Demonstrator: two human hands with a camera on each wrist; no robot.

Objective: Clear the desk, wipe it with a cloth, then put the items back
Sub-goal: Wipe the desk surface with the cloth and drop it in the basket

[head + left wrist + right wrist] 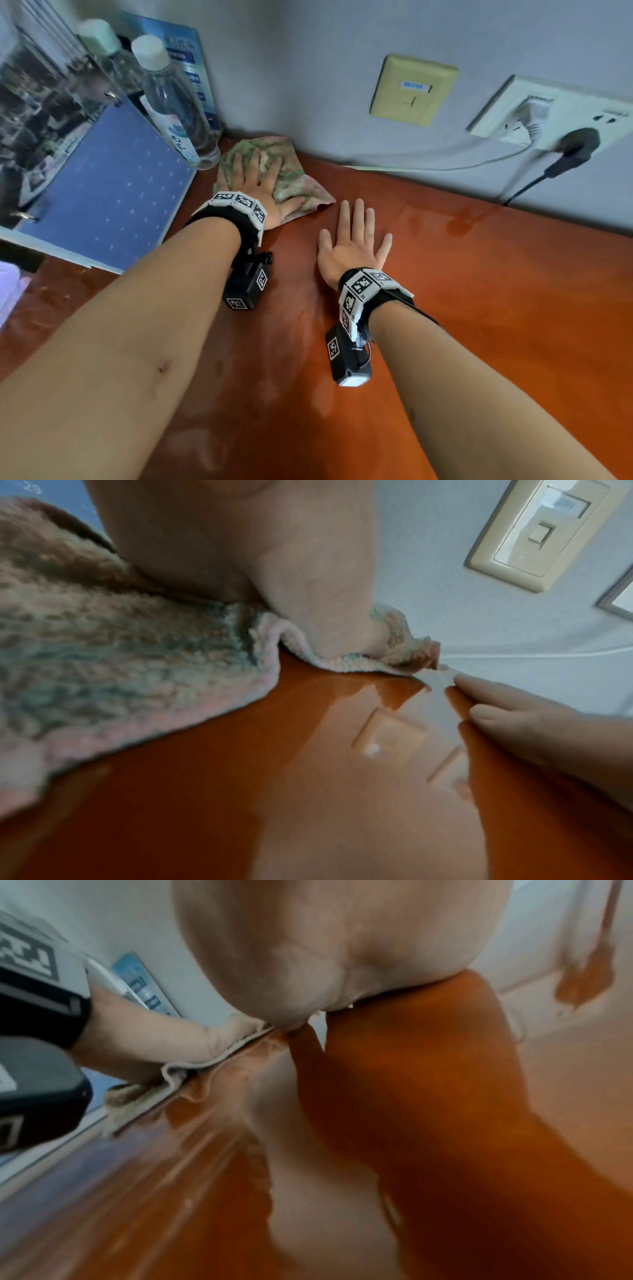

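Note:
A crumpled pink-and-green cloth (294,178) lies on the glossy reddish-brown desk (479,308) near the back wall. My left hand (255,181) presses flat on it with the fingers spread. The left wrist view shows the fuzzy cloth (120,669) under the palm (274,561). My right hand (354,240) rests palm down on the bare desk just right of the cloth, fingers straight and holding nothing. In the right wrist view the palm (325,947) lies on the wood, with the left hand (164,1045) on the cloth beyond it.
Two clear water bottles (171,102) and a blue leaflet (191,58) stand at the back left corner. A blue binder (113,192) lies at the left. On the wall are a beige socket plate (412,90) and a white outlet (548,109) with a black plug (575,147).

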